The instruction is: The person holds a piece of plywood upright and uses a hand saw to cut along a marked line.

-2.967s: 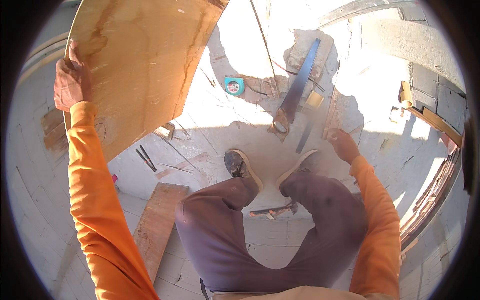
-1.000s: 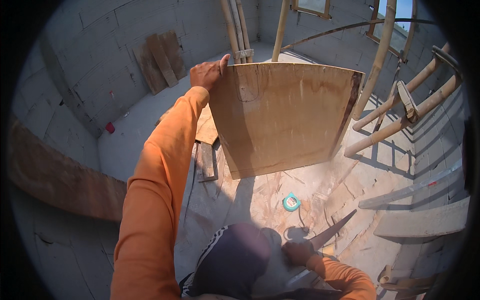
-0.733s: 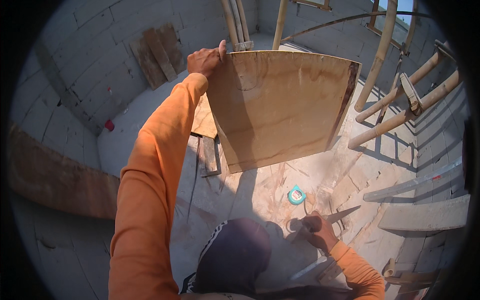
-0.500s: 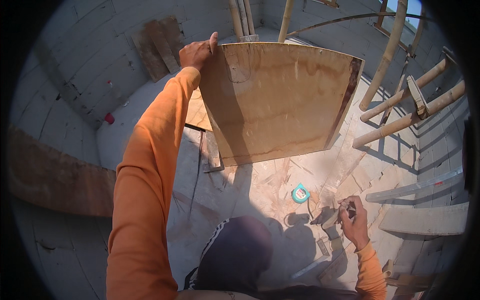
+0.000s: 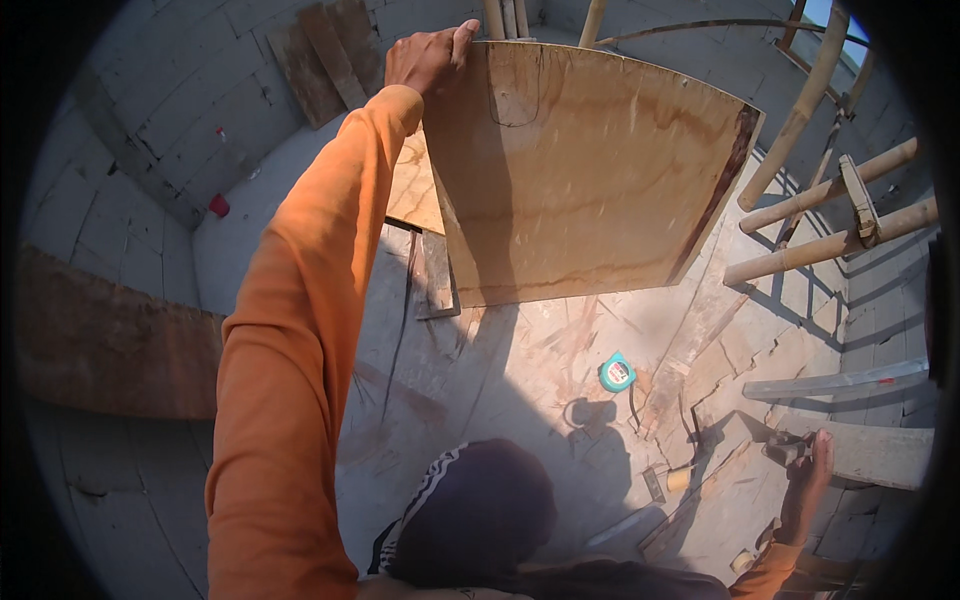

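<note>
My left hand [image 5: 430, 55] is raised with the arm stretched out and grips the top left corner of a large brown plywood sheet [image 5: 590, 170]. The sheet stands tilted, its lower edge close to the concrete floor [image 5: 500, 370]. Low at the right, my right hand [image 5: 805, 480] reaches down to a small dark handle-like piece [image 5: 782, 450] by a grey plank [image 5: 870, 450]. Its fingertips touch the piece; a grip is not clear. My knee in dark trousers [image 5: 480, 510] sits below the middle.
A teal tape measure [image 5: 617, 372] lies on the floor under the sheet. Bamboo poles [image 5: 830, 215] cross at the right. Grey planks [image 5: 840, 380], wood scraps [image 5: 655, 485], boards leaning on the block wall [image 5: 320, 50], a red object [image 5: 218, 205] and a rusty curved board [image 5: 100, 340] surround me.
My left hand has kept hold of the plywood sheet while lifting it higher. My right hand moved down and to the right, away from the tape measure, toward the grey plank.
</note>
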### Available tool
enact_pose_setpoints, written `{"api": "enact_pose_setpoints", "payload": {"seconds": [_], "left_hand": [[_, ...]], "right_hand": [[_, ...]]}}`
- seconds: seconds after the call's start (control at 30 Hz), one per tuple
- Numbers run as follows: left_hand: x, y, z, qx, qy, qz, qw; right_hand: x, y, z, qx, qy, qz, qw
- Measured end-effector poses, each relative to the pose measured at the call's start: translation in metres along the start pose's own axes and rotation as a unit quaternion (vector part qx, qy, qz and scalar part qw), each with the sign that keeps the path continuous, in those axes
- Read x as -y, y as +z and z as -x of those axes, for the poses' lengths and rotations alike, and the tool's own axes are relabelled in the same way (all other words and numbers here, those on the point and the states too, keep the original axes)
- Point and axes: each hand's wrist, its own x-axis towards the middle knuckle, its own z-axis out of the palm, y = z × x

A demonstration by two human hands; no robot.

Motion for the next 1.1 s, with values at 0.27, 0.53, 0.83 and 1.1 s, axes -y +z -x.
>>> {"api": "enact_pose_setpoints", "payload": {"seconds": [0.27,0.53,0.83,1.1], "left_hand": [[0.019,0.005,-0.009,0.047,0.022,0.023,0.998],[0.031,0.006,-0.018,0.065,0.036,0.027,0.997],[0.022,0.0,-0.016,0.089,0.05,0.07,0.992],[0.029,-0.007,-0.015,0.115,0.001,0.12,0.986]], "right_hand": [[-0.092,-0.11,0.044,-0.144,-0.099,0.184,0.967],[-0.024,-0.07,0.133,-0.152,0.182,0.484,0.842],[-0.108,-0.157,0.093,-0.07,0.076,0.205,0.973],[0.055,-0.018,0.09,-0.147,-0.122,0.313,0.93]]}}
